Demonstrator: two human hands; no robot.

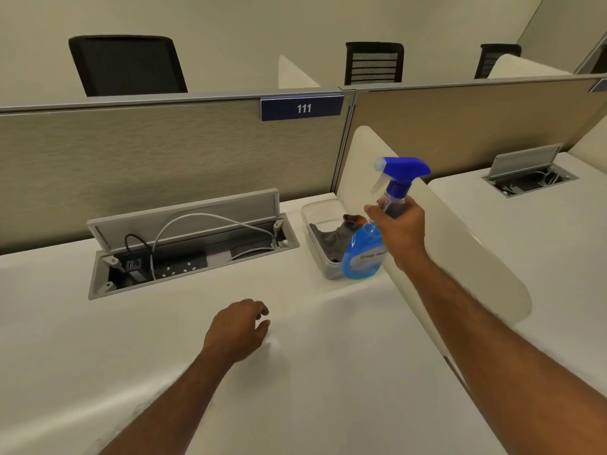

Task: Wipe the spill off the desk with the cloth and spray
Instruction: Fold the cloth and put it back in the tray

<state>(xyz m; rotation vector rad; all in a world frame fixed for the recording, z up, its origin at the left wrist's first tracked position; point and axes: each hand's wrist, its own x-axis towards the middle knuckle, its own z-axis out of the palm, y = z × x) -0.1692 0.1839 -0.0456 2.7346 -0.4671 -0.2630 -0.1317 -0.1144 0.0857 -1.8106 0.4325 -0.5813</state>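
Observation:
My right hand (399,228) grips the neck of a spray bottle (364,254) with blue liquid and a blue trigger head, held tilted above the right side of the white desk (164,339). Behind the bottle a grey cloth (331,238) lies crumpled in a clear plastic tub (312,218). My left hand (238,330) rests on the desk in the middle, fingers loosely curled and holding nothing. I cannot make out a spill on the white surface.
An open cable box (190,247) with sockets and wires is sunk into the desk at the back left. A rounded white divider (460,257) borders the desk on the right, a beige partition (164,152) marked 111 at the back. Black chairs stand beyond.

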